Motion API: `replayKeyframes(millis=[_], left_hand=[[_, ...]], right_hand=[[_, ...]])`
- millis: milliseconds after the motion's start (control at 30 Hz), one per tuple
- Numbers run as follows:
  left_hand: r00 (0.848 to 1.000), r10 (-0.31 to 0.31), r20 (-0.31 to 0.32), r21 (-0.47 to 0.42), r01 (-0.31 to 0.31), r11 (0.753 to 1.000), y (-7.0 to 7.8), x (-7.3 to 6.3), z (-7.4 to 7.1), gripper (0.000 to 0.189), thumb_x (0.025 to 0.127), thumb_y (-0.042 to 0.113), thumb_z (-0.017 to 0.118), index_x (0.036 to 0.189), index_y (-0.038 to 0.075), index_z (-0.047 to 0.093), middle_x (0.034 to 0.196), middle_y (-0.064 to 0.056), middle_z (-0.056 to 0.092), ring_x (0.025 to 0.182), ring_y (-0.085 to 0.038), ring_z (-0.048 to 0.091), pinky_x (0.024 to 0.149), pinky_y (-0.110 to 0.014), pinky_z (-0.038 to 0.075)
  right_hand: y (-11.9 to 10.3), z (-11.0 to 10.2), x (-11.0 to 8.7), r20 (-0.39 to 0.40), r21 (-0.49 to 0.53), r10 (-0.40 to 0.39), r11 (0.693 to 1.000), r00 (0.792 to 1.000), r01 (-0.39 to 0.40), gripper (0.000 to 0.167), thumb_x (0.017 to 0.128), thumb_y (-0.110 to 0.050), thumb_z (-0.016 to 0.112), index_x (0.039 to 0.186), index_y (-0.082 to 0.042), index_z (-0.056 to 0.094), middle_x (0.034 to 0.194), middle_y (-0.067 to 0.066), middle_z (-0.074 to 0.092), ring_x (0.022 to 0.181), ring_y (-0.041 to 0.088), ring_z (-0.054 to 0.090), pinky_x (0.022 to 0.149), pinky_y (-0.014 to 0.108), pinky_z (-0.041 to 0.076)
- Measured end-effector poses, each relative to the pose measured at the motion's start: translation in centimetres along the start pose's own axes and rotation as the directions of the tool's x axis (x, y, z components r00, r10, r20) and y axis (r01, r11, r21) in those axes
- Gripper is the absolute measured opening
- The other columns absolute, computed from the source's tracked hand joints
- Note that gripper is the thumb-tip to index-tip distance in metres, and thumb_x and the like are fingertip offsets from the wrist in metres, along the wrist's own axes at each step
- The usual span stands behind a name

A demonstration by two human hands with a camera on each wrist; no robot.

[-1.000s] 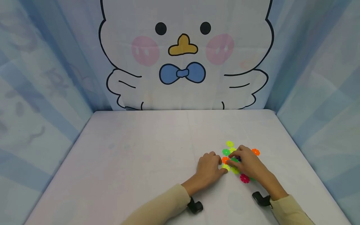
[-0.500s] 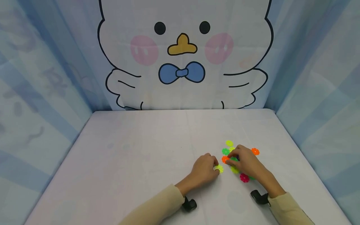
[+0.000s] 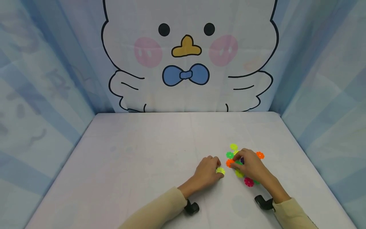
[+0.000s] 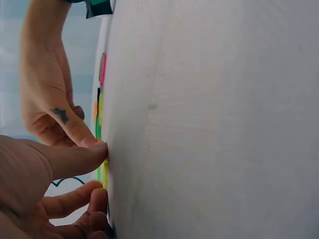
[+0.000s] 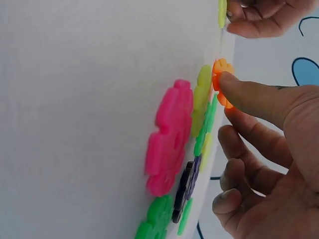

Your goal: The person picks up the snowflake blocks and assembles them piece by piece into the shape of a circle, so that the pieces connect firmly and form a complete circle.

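In the head view, my left hand (image 3: pixel 207 170) pinches a yellow notched plastic building disc (image 3: pixel 220 171) at the table's surface, left of a cluster of similar discs. The same yellow disc (image 5: pixel 222 12) appears at the top of the right wrist view. My right hand (image 3: pixel 251 163) bends over the cluster and pinches an orange disc (image 5: pixel 222 67) between thumb and index finger; its other fingers curl loosely. Beneath and around this hand lie a pink disc (image 5: pixel 169 139), a dark purple disc (image 5: pixel 183 191) and several green and yellow ones, partly covered by the fingers.
A lone orange disc (image 3: pixel 260 155) lies right of the right hand, and a yellow disc (image 3: pixel 233 146) marks the cluster's far end. The white table (image 3: pixel 137 143) meets a printed cartoon backdrop (image 3: pixel 186 95) behind, with blue curtains (image 3: pixel 323 105) at the sides.
My left hand has drawn the yellow disc leftward, away from the cluster. The right hand has stayed nearly in place by the orange disc.
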State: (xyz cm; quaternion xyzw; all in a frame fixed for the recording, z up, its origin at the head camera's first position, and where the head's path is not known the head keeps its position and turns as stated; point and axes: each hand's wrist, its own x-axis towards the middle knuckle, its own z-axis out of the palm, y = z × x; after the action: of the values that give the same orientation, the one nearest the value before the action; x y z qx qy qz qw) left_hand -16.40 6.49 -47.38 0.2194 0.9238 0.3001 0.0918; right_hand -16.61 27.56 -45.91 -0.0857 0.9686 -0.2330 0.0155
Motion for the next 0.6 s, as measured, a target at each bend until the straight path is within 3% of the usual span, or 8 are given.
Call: replayKeyframes(millis=[133,267,433,600], left_hand=[[1.0,-0.009,0.009,-0.01,0.009,1.0,-0.1,0.1,-0.2,0.029,0.09,0.026,0.086,0.105,0.008,0.07,0.091,0.0,0.058,0.082,-0.01,0.047,0.068,-0.018,0.04],[1.0,-0.003,0.01,-0.078,0.003,0.997,-0.4,0.0,-0.6,0.029,0.09,0.022,0.087,0.103,0.009,0.064,0.086,0.001,0.058,0.076,-0.008,0.048,0.065,-0.018,0.04],[1.0,0.025,0.001,-0.214,-0.024,0.976,-1.2,-0.4,-1.3,0.019,0.093,0.012,0.081,0.105,0.011,0.067,0.09,-0.001,0.072,0.078,-0.007,0.06,0.069,-0.019,0.049],[0.999,-0.008,-0.051,-0.296,-0.008,0.955,-3.2,-1.3,-2.9,0.011,0.095,0.013,0.079,0.106,0.01,0.079,0.097,-0.001,0.078,0.084,-0.006,0.065,0.077,-0.021,0.053]], right_hand=[[-0.2,-0.3,0.2,0.044,0.032,0.044,0.998,0.998,-0.045,0.024,0.087,-0.021,0.088,0.1,-0.006,0.075,0.096,0.004,0.071,0.083,0.018,0.057,0.069,0.028,0.052],[-0.5,-0.6,0.2,0.068,0.043,0.055,0.997,0.996,-0.058,0.021,0.088,-0.021,0.088,0.099,-0.008,0.075,0.093,0.002,0.072,0.08,0.017,0.055,0.064,0.024,0.048],[-0.8,-0.7,0.2,0.062,0.068,0.017,0.997,0.998,-0.021,0.018,0.088,-0.018,0.088,0.091,-0.011,0.072,0.083,-0.002,0.071,0.075,0.014,0.057,0.063,0.023,0.048],[-1.0,-0.1,0.5,0.051,0.164,-0.06,0.985,0.997,0.051,0.018,0.089,-0.015,0.086,0.089,-0.012,0.068,0.079,-0.003,0.07,0.073,0.011,0.062,0.064,0.021,0.051]])
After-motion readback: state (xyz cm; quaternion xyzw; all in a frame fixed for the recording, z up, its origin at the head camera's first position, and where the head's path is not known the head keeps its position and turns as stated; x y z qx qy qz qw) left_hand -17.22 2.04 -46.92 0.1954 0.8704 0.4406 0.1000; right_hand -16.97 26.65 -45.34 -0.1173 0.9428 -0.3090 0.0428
